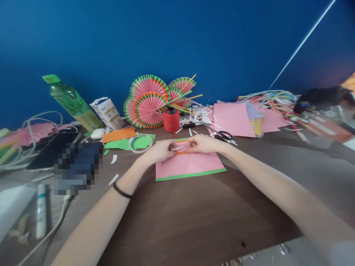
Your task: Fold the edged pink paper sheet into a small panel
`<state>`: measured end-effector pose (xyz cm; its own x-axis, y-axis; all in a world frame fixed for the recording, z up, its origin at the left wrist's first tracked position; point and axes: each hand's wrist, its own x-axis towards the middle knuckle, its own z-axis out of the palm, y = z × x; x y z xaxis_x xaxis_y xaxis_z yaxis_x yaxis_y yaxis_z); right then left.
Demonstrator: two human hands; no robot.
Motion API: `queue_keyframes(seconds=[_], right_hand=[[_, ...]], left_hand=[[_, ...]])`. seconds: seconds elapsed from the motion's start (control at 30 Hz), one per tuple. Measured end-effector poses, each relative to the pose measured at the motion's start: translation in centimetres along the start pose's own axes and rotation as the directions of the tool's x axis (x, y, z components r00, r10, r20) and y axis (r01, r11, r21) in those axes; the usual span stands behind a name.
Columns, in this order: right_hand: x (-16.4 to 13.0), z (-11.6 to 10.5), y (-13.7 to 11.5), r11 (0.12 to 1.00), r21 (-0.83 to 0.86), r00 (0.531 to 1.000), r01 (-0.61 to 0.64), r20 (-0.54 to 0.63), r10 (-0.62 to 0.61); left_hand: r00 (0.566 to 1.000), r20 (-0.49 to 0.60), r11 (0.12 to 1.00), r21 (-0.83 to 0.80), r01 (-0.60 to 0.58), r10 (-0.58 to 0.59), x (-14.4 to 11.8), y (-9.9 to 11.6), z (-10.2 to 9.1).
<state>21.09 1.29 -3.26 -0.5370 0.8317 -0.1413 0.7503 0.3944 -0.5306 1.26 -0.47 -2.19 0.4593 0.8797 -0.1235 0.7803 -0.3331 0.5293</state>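
Hands meet over the far edge of a pink sheet (188,164) that lies flat on the brown desk (194,214), its near edge trimmed with a green strip. The left hand (161,150) and the right hand (202,144) both have their fingers closed in a pinch on the sheet's far edge, where an orange band shows and a small white paper strip (177,148) sits between the fingertips. The work in hand looks like the first narrow fold, or the fixing of a strip, along that edge, judging by the finished pleated paper fans (149,103) leaning against the blue wall behind. The next move would call for keeping the edge straight and pressing evenly from both sides, so the crease runs parallel to the green border. Just beyond the sheet stand a red spool of thread (171,120) and a pair of scissors (222,135), near the right hand but apart from it. To the left lie a ring of white tape (141,143) on green paper, an orange sheet (119,135), a green bottle (73,103) lying tilted and a small carton (107,112). More pink paper (233,120) and loose strips are piled at the right.
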Motion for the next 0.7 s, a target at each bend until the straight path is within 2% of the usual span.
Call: queue_keyframes(seconds=[0.4,0.6,0.7], right_hand=[[0.1,0.1,0.3,1.0,0.026,1.0,0.006,-0.007,-0.006],[0.0,-0.6,0.5,0.986,0.166,0.999,0.024,0.024,-0.028],[0.1,-0.9,0.6,0.982,0.185,1.0,0.028,-0.019,-0.025]], left_hand=[[1.0,-0.009,1.0,0.001,0.013,-0.013,-0.1,0.3,0.1],[1.0,0.022,1.0,-0.018,-0.014,0.015,0.2,-0.2,-0.3],[0.999,0.005,0.999,-0.041,-0.034,0.034,0.1,-0.5,-0.8]])
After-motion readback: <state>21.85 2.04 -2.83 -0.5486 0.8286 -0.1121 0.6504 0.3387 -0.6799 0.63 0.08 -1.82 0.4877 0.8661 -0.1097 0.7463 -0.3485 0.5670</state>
